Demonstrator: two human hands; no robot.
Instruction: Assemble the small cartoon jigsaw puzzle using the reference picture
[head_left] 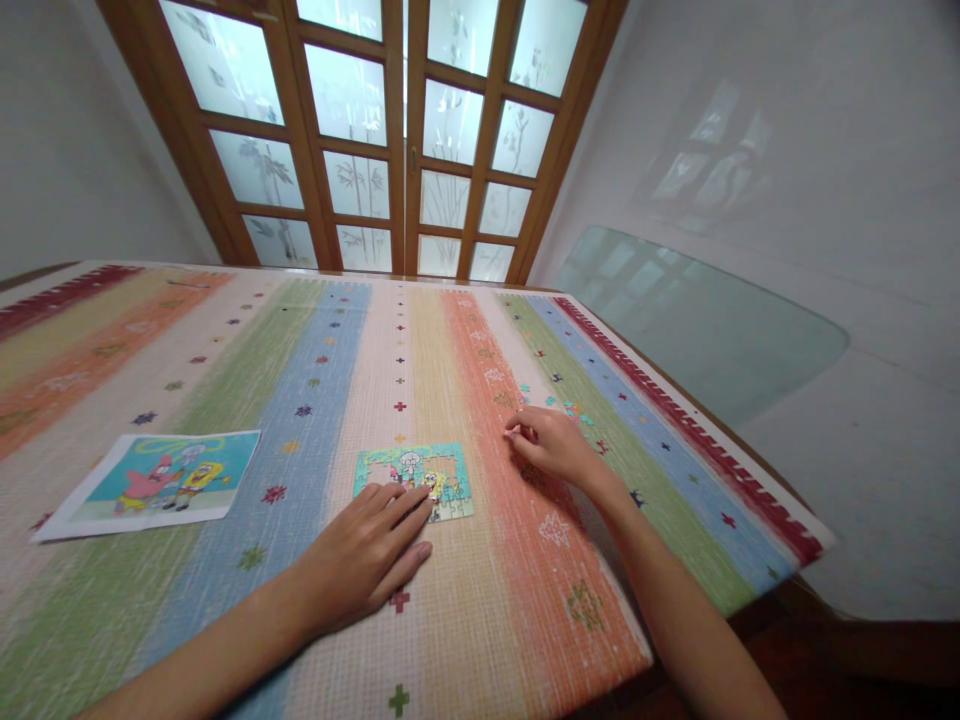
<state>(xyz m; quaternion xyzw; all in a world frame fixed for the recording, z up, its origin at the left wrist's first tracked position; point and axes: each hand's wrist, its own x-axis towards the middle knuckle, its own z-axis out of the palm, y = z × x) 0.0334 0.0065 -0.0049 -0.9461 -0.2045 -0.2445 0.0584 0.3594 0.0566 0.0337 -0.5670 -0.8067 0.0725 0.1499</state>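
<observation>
A partly assembled jigsaw puzzle [457, 480] with cartoon figures lies on the striped tablecloth in front of me. My left hand [375, 545] rests over its lower left part, fingers stretched out flat and covering some of the picture. To the right of the puzzle, my right hand [551, 440] is held just above the orange stripe with thumb and fingers pinched together. A small pale bit, seemingly a puzzle piece [512, 433], shows at those fingertips. Loose puzzle pieces [577, 411] are scattered just beyond and beside the right hand, partly hidden by it.
A paper sheet [176, 475] printed with the cartoon picture lies left of the puzzle. The striped tablecloth [420, 350] covers the table, whose right edge runs near a wall with a glass panel [697, 310]. Wooden glazed doors [405, 150] stand behind the table.
</observation>
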